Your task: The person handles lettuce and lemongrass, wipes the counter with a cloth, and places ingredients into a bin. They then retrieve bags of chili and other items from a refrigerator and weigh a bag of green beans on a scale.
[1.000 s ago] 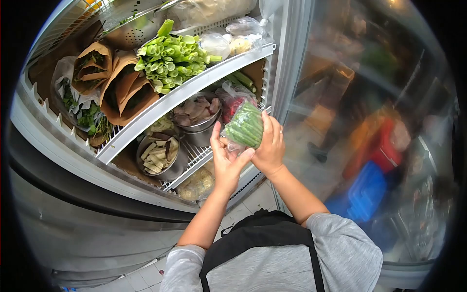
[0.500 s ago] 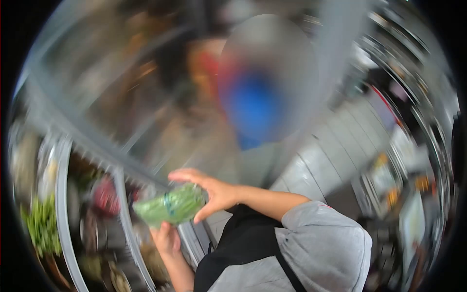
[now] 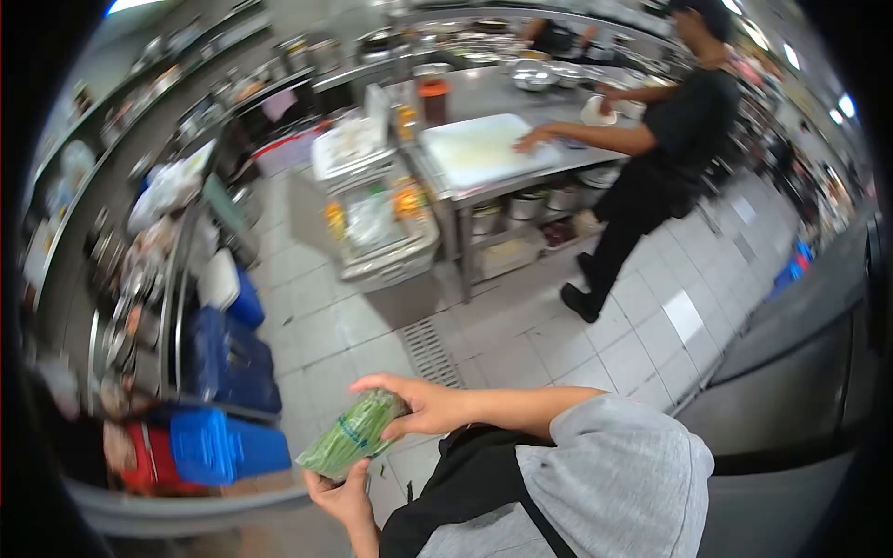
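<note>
A plastic-wrapped bunch of green vegetables (image 3: 349, 435), with a blue-green band around it, is held between my two hands in front of my apron. My right hand (image 3: 419, 406) grips its upper end, thumb and fingers on either side. Under the lower end, my left hand (image 3: 346, 498) supports it with the thumb against the wrap. The bundle lies tilted, its lower end toward the left. Its exact kind is hard to make out through the plastic.
A co-worker (image 3: 665, 149) in dark clothes stands at a steel table, one hand over a white cutting board (image 3: 488, 149). A lidded bin (image 3: 386, 246) stands beside the table. Blue containers (image 3: 228, 446) sit at the left, a floor drain (image 3: 431, 353) ahead.
My view has swung from the open fridge shelves to the kitchen aisle and the co-worker. The wrapped bunch stays in both hands, now tilted more steeply.
</note>
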Demonstrator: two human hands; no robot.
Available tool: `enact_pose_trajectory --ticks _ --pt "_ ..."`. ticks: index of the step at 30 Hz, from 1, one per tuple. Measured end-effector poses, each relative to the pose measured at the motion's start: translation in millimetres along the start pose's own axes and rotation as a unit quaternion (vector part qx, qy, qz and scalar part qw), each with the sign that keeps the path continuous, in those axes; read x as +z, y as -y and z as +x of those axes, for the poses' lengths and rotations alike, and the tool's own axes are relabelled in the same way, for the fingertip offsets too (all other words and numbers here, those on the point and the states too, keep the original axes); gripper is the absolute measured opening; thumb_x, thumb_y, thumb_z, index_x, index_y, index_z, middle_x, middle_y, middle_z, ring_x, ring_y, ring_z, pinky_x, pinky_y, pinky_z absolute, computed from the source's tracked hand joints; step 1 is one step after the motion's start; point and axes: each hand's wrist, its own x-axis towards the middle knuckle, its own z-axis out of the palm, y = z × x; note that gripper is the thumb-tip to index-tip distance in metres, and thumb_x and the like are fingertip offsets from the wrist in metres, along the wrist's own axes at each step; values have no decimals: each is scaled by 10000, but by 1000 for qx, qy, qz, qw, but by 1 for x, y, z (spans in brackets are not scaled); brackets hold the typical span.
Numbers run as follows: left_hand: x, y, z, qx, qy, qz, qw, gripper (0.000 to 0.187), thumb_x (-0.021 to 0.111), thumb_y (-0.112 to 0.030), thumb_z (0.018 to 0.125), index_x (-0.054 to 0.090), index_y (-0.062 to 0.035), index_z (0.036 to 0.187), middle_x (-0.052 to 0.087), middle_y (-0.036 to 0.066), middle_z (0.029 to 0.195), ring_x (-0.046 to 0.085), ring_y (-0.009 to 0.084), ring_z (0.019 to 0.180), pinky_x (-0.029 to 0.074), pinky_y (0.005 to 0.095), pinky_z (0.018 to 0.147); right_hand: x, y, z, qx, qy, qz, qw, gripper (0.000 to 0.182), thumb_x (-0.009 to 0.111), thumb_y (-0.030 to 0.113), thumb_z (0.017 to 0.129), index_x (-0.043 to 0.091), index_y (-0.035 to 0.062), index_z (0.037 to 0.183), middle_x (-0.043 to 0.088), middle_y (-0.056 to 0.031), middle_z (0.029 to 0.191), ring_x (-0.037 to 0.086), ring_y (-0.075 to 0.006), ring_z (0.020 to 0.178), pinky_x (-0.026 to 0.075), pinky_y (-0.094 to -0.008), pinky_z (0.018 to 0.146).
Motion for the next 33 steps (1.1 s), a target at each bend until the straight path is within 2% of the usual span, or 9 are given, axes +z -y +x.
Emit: enact_pose_trajectory --ticks 5,9,10,14,20,25,28,31,33 --pt "160 32 -17 28 177 51 983 570 809 20 594 509 4 1079 581 68 1010 559 162 933 444 290 854 -118 20 -139 -13 -216 -135 967 626 688 -14 752 412 125 1296 519 -58 1180 524 -136 1036 455 -289 897" --pt "320 39 -69 -92 365 -54 925 590 818 32 568 511 -3 1071 587 73 1003 575 177 924 461 302 833 -190 23 -288 4 -409 -152 900 598 731 8 711 487 124 1245 531 -49 1180 533 -139 1033 471 -292 877" --pt "360 37 -86 -88 395 -70 912 488 820 15 577 530 -14 969 555 35 886 551 145 823 461 275 744 -196 39 -324 17 -463 -152 873 582 743 21 703 511 114 1228 562 -39 1136 549 -131 1010 473 -289 872" --pt "482 43 -131 23 561 23 827 472 863 -145 554 555 -14 886 552 61 848 546 165 767 439 291 665 -210 59 -435 -15 -629 -128 767 561 739 15 706 527 100 1218 613 -21 1004 574 -109 927 479 -276 849" --pt "614 39 -183 107 710 7 696 532 851 -113 598 536 17 1007 569 64 929 576 153 852 469 277 745 -241 69 -524 -35 -745 -135 652 555 720 -14 707 523 90 1216 609 -28 1015 591 -104 869 516 -256 744" --pt "733 30 -217 194 757 -8 623 536 845 -173 617 543 10 1019 575 70 886 578 148 821 470 271 715 -307 86 -589 -89 -781 12 618 539 687 -57 716 494 56 1206 604 -64 984 613 -147 839 552 -275 624" --pt "814 24 -256 196 779 -104 586 548 813 -249 662 549 -19 1084 572 88 805 550 162 699 459 269 623 -340 95 -645 -156 -807 -6 569 552 695 -25 726 449 39 1216 602 -95 1006 632 -184 809 564 -315 573" --pt "881 1 -297 94 849 -152 497 572 772 -147 712 477 -31 1189 588 76 874 581 124 759 472 248 681 -349 102 -701 -232 -853 13 468 546 706 70 757 423 43 1223 603 -113 1018 637 -209 824 559 -320 564" --pt "920 -12 -330 107 853 -180 478 529 701 -77 769 436 -32 1225 590 74 833 580 107 723 473 237 649 -351 109 -740 -270 -872 16 408 500 652 37 793 412 36 1232 592 -114 1030 635 -223 833 559 -331 551"
